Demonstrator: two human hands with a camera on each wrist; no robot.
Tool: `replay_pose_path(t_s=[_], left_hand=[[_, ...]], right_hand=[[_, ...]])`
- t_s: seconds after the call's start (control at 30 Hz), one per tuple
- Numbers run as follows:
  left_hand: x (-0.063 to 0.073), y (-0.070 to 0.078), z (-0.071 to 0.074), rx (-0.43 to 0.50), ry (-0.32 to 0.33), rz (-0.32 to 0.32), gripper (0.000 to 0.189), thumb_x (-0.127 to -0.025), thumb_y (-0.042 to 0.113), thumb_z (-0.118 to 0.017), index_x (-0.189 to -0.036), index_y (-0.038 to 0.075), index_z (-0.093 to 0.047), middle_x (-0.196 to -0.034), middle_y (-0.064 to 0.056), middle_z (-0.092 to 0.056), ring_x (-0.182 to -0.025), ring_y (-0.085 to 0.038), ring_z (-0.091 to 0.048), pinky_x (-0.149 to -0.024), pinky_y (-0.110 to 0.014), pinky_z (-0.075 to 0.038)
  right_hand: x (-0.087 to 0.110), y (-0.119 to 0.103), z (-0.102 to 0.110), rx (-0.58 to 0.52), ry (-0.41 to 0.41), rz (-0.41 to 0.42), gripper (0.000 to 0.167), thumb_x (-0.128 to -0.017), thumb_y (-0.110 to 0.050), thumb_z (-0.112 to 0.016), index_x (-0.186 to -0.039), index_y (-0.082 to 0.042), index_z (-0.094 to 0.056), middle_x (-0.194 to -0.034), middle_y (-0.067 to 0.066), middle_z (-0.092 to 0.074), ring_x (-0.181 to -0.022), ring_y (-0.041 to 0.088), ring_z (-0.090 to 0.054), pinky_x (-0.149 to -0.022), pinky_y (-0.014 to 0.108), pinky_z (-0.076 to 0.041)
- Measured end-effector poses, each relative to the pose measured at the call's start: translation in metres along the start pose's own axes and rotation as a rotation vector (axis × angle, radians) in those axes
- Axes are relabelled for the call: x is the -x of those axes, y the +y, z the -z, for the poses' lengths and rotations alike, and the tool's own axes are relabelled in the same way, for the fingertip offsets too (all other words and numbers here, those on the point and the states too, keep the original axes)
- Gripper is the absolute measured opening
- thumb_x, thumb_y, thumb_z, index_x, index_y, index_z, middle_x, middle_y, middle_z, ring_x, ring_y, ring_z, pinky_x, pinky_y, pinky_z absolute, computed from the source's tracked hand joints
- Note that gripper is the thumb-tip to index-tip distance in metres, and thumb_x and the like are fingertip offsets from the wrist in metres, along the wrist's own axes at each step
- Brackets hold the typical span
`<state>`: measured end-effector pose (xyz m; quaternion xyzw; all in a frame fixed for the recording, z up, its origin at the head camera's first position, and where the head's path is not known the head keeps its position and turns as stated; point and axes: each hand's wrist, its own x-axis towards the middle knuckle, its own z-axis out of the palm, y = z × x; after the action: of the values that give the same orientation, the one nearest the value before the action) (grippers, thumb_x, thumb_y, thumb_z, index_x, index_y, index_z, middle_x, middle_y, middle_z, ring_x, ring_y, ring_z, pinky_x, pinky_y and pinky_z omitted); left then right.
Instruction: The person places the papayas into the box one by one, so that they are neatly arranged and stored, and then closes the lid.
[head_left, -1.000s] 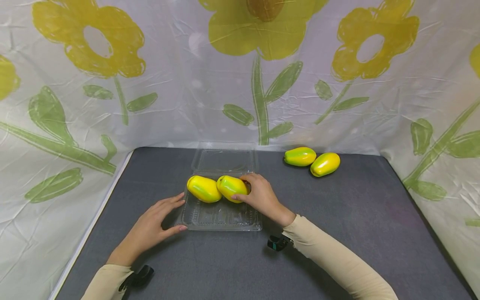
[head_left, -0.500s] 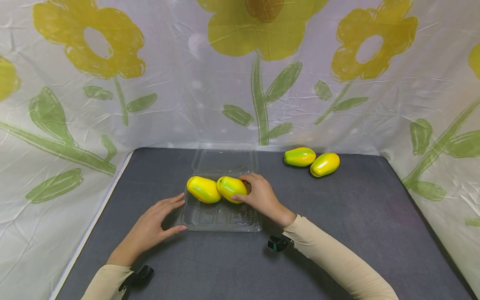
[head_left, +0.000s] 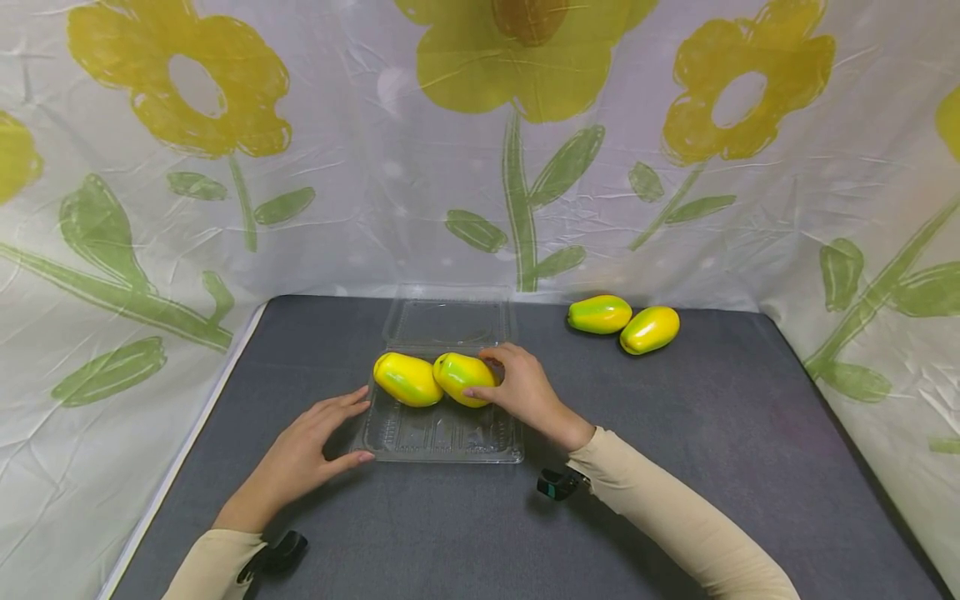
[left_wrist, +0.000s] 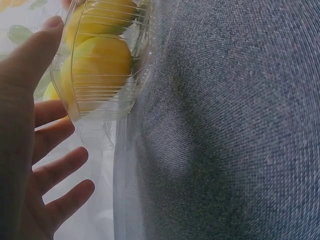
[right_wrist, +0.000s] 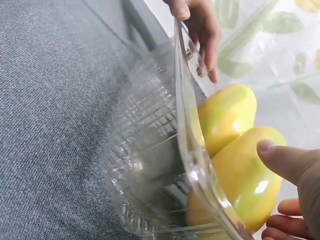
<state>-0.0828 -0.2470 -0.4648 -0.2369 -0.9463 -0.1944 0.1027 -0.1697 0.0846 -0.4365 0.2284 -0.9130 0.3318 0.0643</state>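
Observation:
Two yellow-green papayas lie side by side across the back of a clear plastic clamshell container [head_left: 442, 457]: a left papaya [head_left: 407, 380] and a right papaya [head_left: 459, 377]. My right hand [head_left: 531, 396] holds the right papaya from its right end, thumb in front and fingers behind. In the right wrist view, the thumb [right_wrist: 285, 157] lies at its side and the lower fingers are partly cut off. With fingers spread, my left hand [head_left: 303, 450] is at the container's left edge. The left wrist view shows its thumb [left_wrist: 47, 37] at the rim and nothing gripped.
Behind the base, the container's hinged lid [head_left: 450, 321] lies back toward the flowered cloth [head_left: 337, 208]. Two more papayas, one [head_left: 600, 314] touching another [head_left: 650, 331], lie at the back right of the dark grey table [head_left: 675, 433].
My right hand has shifted very slightly up and to the right. The left hand, papayas and container look unmoved.

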Motion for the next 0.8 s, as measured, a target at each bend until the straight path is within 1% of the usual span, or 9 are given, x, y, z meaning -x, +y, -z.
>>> replay_pose_path(t_s=[0.17,0.33,0.47,0.63,0.8], left_hand=[[0.001,-0.001,-0.001,0.005,0.003,-0.002,0.075,-0.077,0.042,-0.083,-0.140,0.012,-0.056,-0.154,-0.003,-0.048,-0.132,-0.027,-0.051,-0.103,-0.053,-0.047],[0.001,-0.001,-0.001,0.003,-0.001,0.002,0.075,-0.077,0.042,-0.083,-0.140,0.012,-0.056,-0.154,-0.003,-0.047,-0.132,-0.027,-0.051,-0.104,-0.054,-0.047],[0.001,-0.001,-0.001,0.001,-0.004,0.004,0.075,-0.077,0.042,-0.083,-0.140,0.012,-0.056,-0.154,-0.003,-0.047,-0.133,-0.027,-0.051,-0.104,-0.054,-0.047],[0.001,-0.001,-0.001,0.003,-0.003,0.003,0.075,-0.077,0.043,-0.083,-0.140,0.012,-0.056,-0.154,-0.004,-0.047,-0.133,-0.027,-0.050,-0.104,-0.054,-0.047],[0.001,-0.002,-0.002,0.000,-0.002,0.002,0.076,-0.077,0.044,-0.083,-0.141,0.013,-0.055,-0.154,-0.002,-0.047,-0.133,-0.027,-0.050,-0.104,-0.053,-0.047]], right_hand=[[0.001,0.001,0.003,-0.017,-0.012,-0.004,0.058,-0.075,-0.038,-0.086,-0.121,-0.007,-0.069,-0.112,0.009,-0.070,-0.092,0.025,-0.063,-0.078,0.037,-0.053],[0.000,0.004,0.008,-0.045,-0.025,-0.021,0.058,-0.076,-0.038,-0.085,-0.123,-0.009,-0.068,-0.117,0.011,-0.069,-0.098,0.030,-0.065,-0.082,0.040,-0.056],[0.000,0.006,0.016,-0.059,-0.035,-0.040,0.057,-0.077,-0.038,-0.084,-0.125,-0.010,-0.067,-0.118,0.011,-0.068,-0.103,0.031,-0.065,-0.087,0.041,-0.057],[0.000,0.012,0.026,-0.094,-0.040,-0.025,0.057,-0.079,-0.036,-0.083,-0.126,-0.009,-0.066,-0.119,0.012,-0.067,-0.106,0.030,-0.064,-0.091,0.045,-0.057],[0.000,0.022,0.038,-0.127,-0.053,-0.020,0.056,-0.080,-0.033,-0.082,-0.129,-0.011,-0.064,-0.122,0.013,-0.066,-0.110,0.031,-0.062,-0.096,0.047,-0.055]])
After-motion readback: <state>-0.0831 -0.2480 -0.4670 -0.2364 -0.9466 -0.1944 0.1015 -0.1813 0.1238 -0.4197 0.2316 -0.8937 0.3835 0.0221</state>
